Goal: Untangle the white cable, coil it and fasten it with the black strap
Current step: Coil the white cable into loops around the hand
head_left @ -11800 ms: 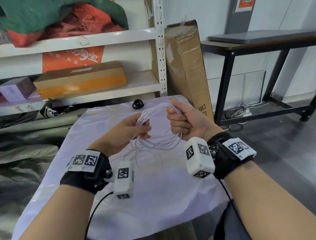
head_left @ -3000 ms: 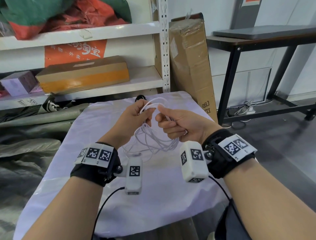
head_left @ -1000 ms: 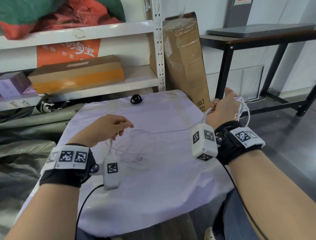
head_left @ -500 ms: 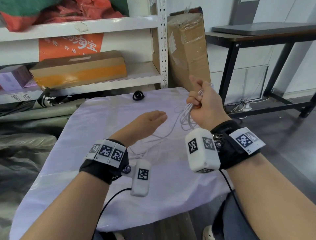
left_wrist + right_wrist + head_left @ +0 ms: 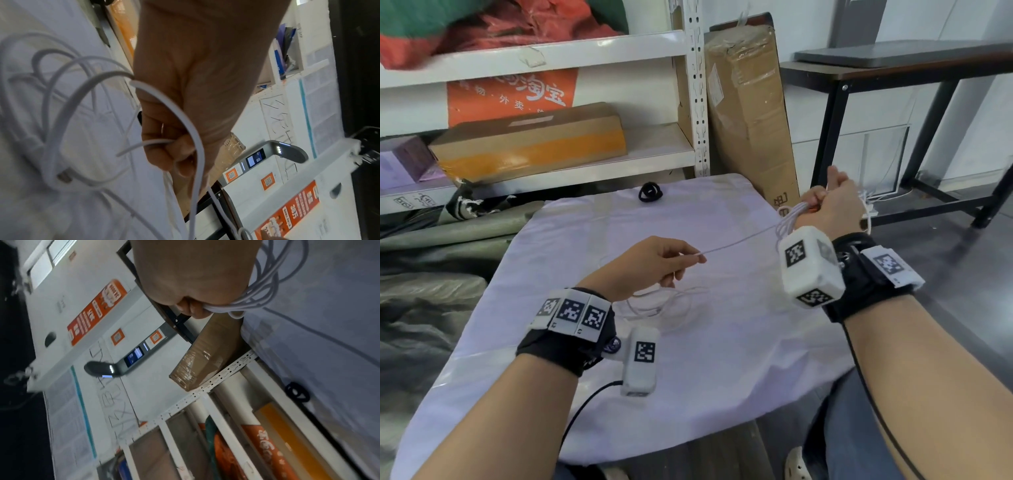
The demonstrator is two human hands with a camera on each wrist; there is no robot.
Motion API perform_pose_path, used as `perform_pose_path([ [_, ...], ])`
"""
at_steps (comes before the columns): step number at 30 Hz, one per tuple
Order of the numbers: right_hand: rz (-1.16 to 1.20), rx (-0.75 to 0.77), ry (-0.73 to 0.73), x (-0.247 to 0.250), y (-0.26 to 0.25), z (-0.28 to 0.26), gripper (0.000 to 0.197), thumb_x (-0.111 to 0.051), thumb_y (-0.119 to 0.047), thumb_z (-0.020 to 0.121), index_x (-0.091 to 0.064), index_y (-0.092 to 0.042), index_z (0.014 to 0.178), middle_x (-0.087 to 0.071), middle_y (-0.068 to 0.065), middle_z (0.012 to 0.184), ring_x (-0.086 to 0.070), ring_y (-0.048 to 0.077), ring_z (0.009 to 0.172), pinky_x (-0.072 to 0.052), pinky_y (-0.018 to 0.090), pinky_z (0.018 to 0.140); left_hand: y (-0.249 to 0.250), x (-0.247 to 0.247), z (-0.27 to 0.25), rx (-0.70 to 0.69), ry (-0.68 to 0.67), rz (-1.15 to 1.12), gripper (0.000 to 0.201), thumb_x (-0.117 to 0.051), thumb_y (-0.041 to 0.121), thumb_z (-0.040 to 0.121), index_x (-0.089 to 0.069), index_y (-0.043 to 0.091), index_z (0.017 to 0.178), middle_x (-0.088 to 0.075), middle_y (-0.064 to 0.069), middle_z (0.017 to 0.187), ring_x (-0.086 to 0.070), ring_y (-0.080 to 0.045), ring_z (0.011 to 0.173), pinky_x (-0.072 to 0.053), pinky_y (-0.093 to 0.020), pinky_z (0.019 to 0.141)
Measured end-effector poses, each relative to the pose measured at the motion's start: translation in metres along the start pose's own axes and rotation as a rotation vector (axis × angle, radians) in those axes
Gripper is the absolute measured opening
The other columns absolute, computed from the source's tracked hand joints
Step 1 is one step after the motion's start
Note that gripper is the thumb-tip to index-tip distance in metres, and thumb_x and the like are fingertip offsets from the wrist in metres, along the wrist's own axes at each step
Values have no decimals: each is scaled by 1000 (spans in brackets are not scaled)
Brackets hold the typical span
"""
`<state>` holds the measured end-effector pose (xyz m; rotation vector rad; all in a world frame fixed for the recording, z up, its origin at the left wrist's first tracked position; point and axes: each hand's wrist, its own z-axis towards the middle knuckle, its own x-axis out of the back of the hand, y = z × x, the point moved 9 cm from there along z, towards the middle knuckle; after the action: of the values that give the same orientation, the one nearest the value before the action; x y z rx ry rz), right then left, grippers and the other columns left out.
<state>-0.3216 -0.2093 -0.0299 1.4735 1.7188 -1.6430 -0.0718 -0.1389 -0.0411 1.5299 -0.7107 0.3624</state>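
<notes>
The white cable (image 5: pixel 739 241) runs as one taut strand between my two hands above the cloth-covered table (image 5: pixel 722 377). My left hand (image 5: pixel 688 263) pinches the strand over the table's middle, and in the left wrist view its fingers (image 5: pixel 170 154) curl round the cable (image 5: pixel 197 146). Loose cable loops (image 5: pixel 664 305) lie on the cloth under that hand, with a plug (image 5: pixel 64 177) among them. My right hand (image 5: pixel 815 202) is past the table's right edge and grips a bundle of coiled loops (image 5: pixel 236 306). The black strap (image 5: pixel 650 192) lies by itself at the table's far edge.
Behind the table is a white metal shelf (image 5: pixel 585 171) holding a flat cardboard box (image 5: pixel 530 140). A tall cardboard box (image 5: pixel 750 113) leans beside it. A black-framed table (image 5: pixel 893 72) stands to the right, and grey tarpaulin (image 5: pixel 431 257) lies on the left.
My right hand has carried its bundle of loops out to the right, pulling a strand tight. My left hand, flat and open half a second ago, now pinches that strand.
</notes>
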Motion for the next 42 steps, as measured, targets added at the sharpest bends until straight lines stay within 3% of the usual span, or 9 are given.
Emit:
perform_pose_path([
  [4, -270, -15, -67, -5, 13, -19, 31, -31, -19, 100, -60, -18, 110, -47, -5, 60, -36, 4, 31, -27, 17, 36, 8, -3, -3, -14, -60, 307, 17, -60, 33, 92, -73, 33, 102, -58, 17, 58, -47, 0, 48, -37, -8, 52],
  [7, -292, -45, -217, -21, 27, -31, 26, -34, -28, 103, -56, -20, 114, -68, 4, 90, -68, 14, 68, -52, 25, 64, 17, -5, -5, -49, -74, 467, 20, -61, 30, 92, -71, 37, 107, -62, 21, 64, -54, 6, 56, -38, -4, 55],
  [9, -404, -26, -340, -33, 36, -38, 22, -35, -28, 103, -56, -22, 108, -59, 5, 116, -65, 23, 101, -57, 46, 80, 21, -8, -6, -62, -97, 495, 21, -61, 30, 92, -70, 39, 108, -67, 14, 74, -57, 3, 63, -43, -7, 61],
  [13, -863, -92, -673, -51, 72, -64, 24, -36, -32, 102, -58, -26, 104, -52, -10, 128, -51, 31, 116, -50, 65, 77, 28, -15, -7, -109, -152, 508, 20, -62, 29, 91, -71, 36, 107, -69, 16, 83, -60, 5, 65, -42, -6, 58],
  [17, -997, -246, -880, -49, 101, -88, 21, -32, -25, 104, -52, -18, 107, -48, -1, 139, -55, 26, 111, -53, 50, 80, 42, -10, -5, -187, -73, 412, 12, -64, 31, 89, -72, 33, 98, -62, 21, 72, -57, 9, 57, -41, -5, 52],
  [22, -954, -421, -1025, -45, 119, -111, 18, -34, -13, 103, -51, -10, 103, -62, 14, 83, -65, 25, 69, -59, 42, 63, 50, 5, -7, -281, 71, 232, 13, -68, 29, 85, -55, 29, 84, -67, 11, 76, -60, -5, 68, -50, -15, 63],
  [29, -1253, -420, -1053, -31, 113, -110, 27, -32, -13, 103, -55, -10, 90, -64, 11, 77, -67, 21, 54, -56, 26, 51, 44, 1, -5, -243, 11, 209, 17, -71, 27, 83, -54, 25, 84, -62, 7, 71, -52, -5, 59, -50, -28, 60],
  [34, -1352, -397, -1017, -25, 117, -107, 19, -35, -15, 103, -49, -8, 91, -57, 9, 68, -60, 14, 49, -55, 24, 53, 48, 6, -8, -245, 90, 330, 23, -71, 31, 82, -49, 27, 87, -58, 14, 70, -48, 1, 58, -40, -12, 53],
  [42, -1380, -292, -929, -34, 107, -92, 20, -36, -19, 100, -47, -14, 85, -35, -3, 56, -25, 7, 43, -19, 16, 39, 22, 12, -6, -93, -15, 551, 11, -66, 36, 86, -58, 30, 85, -67, 15, 75, -63, -2, 62, -42, -15, 60],
])
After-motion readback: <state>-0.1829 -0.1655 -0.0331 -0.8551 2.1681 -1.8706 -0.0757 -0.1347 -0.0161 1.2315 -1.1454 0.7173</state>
